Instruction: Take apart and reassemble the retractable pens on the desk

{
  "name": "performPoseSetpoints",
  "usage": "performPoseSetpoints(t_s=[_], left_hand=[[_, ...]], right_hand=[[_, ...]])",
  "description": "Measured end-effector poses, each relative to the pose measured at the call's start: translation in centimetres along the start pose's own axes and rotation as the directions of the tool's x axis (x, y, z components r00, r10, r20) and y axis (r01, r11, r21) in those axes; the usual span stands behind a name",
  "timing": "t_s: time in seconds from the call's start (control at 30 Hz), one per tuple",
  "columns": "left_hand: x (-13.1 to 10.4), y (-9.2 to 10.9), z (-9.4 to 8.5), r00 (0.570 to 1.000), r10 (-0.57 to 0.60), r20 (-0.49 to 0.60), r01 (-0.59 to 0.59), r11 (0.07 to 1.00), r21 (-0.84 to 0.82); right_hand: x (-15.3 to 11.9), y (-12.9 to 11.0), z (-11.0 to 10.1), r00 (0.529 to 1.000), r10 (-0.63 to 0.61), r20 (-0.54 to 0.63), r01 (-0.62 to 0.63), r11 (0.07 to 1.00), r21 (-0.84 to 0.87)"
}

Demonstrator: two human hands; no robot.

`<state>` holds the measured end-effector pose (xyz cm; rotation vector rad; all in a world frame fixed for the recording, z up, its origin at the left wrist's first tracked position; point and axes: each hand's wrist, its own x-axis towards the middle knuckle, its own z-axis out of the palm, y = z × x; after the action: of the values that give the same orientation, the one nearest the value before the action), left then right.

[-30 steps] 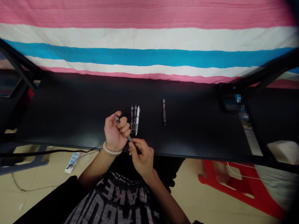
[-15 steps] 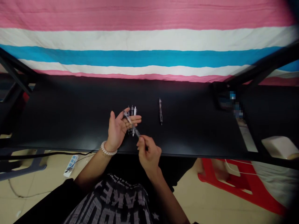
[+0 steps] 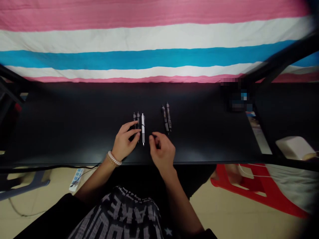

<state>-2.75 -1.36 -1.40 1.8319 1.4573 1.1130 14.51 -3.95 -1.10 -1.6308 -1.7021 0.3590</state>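
Observation:
A white pen with a grey grip [image 3: 143, 127] lies upright in view on the black table. Just left of it are two dark pens [image 3: 138, 116], partly covered by my left hand [image 3: 125, 140]. That hand is palm down with its fingers apart, the fingertips over or touching the dark pens; nothing is seen gripped. My right hand [image 3: 162, 150] is curled just right of the white pen, with no object visible in its fingers. Farther right, two dark pens [image 3: 165, 119] lie side by side, slightly tilted.
The black table [image 3: 211, 132] has a striped cloth [image 3: 149, 59] hanging behind it. A white box-like object [image 3: 295, 147] is at the right, near a black frame. Below are a red stool [image 3: 264, 189], a power strip [image 3: 76, 179] and a blue-grey stool [image 3: 37, 182].
The clear-grey pen has left my right hand and now lies beside the pen on the right. My left hand has turned from palm up to palm down over the dark pens.

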Motion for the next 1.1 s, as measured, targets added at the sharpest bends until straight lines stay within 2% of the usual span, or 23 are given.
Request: performPoseSetpoints(t_s=[0.1, 0.2, 0.27, 0.33, 0.4, 0.47, 0.53, 0.67, 0.73, 0.8, 0.83, 0.87, 0.93, 1.0, 1.03, 1.1], left_hand=[[0.1, -0.1, 0.4, 1.0, 0.003, -0.009, -0.002, 0.999, 0.043], [0.2, 0.1, 0.4, 1.0, -0.001, -0.022, 0.002, 1.0, 0.013], [0.3, 0.3, 0.3, 0.999, -0.016, -0.046, 0.013, 0.998, -0.055], [0.3, 0.6, 0.2, 0.993, -0.067, -0.101, 0.049, 0.985, -0.164], [0.3, 0.9, 0.0, 0.972, -0.158, -0.172, 0.102, 0.95, -0.296], [0.4, 0.9, -0.2, 0.939, -0.262, -0.222, 0.137, 0.878, -0.458], [0.6, 1.0, -0.5, 0.917, -0.36, -0.175, 0.181, 0.763, -0.62], [0.6, 1.5, -0.8, 0.879, -0.476, 0.012, 0.288, 0.513, -0.808], [0.4, 2.0, -0.9, 0.855, -0.518, 0.033, 0.293, 0.431, -0.854], [0.3, 2.4, -0.8, 0.829, -0.558, 0.015, 0.277, 0.388, -0.879], [0.3, 2.6, -0.6, 0.817, -0.576, -0.005, 0.263, 0.38, -0.887], [0.2, 2.7, -0.5, 0.805, -0.592, -0.026, 0.247, 0.375, -0.893], [0.2, 2.8, -0.1, 0.781, -0.621, -0.067, 0.216, 0.369, -0.904], [0.2, 2.8, 0.3, 0.755, -0.647, -0.106, 0.184, 0.364, -0.913], [0.1, 2.8, 0.5, 0.742, -0.659, -0.125, 0.167, 0.362, -0.917], [0.1, 3.0, 0.7, 0.716, -0.68, -0.157, 0.138, 0.359, -0.923]], right_hand=[[-0.4, -1.4, 0.7, 0.981, -0.038, 0.191, 0.032, 0.999, 0.034], [0.2, -1.3, 1.0, 0.955, -0.064, 0.289, 0.074, 0.997, -0.024], [0.6, -0.7, 0.8, 0.947, -0.076, 0.312, 0.067, 0.997, 0.04], [0.6, -0.3, 0.5, 0.959, -0.016, 0.282, -0.039, 0.981, 0.189], [-0.1, -0.3, 0.1, 0.954, 0.097, 0.285, -0.206, 0.9, 0.383], [-1.1, -0.8, -0.2, 0.922, 0.148, 0.357, -0.331, 0.777, 0.535], [-2.3, -1.6, -0.3, 0.901, 0.115, 0.419, -0.374, 0.696, 0.613], [-3.6, -2.8, -0.1, 0.895, 0.103, 0.434, -0.389, 0.656, 0.646], [-3.7, -3.1, -0.1, 0.865, 0.116, 0.488, -0.446, 0.623, 0.643], [-3.7, -3.3, -0.1, 0.837, 0.107, 0.537, -0.48, 0.616, 0.625], [-3.8, -3.4, 0.0, 0.843, 0.103, 0.527, -0.46, 0.644, 0.611], [-3.8, -3.5, 0.0, 0.87, 0.099, 0.482, -0.408, 0.694, 0.593], [-4.0, -3.5, 0.4, 0.953, 0.064, 0.295, -0.219, 0.818, 0.531], [-4.1, -3.3, 1.0, 0.996, -0.05, 0.069, 0.016, 0.902, 0.431], [-4.2, -3.0, 1.4, 0.992, -0.12, -0.036, 0.125, 0.917, 0.378], [-4.3, -2.4, 2.1, 0.948, -0.248, -0.198, 0.296, 0.915, 0.275]])
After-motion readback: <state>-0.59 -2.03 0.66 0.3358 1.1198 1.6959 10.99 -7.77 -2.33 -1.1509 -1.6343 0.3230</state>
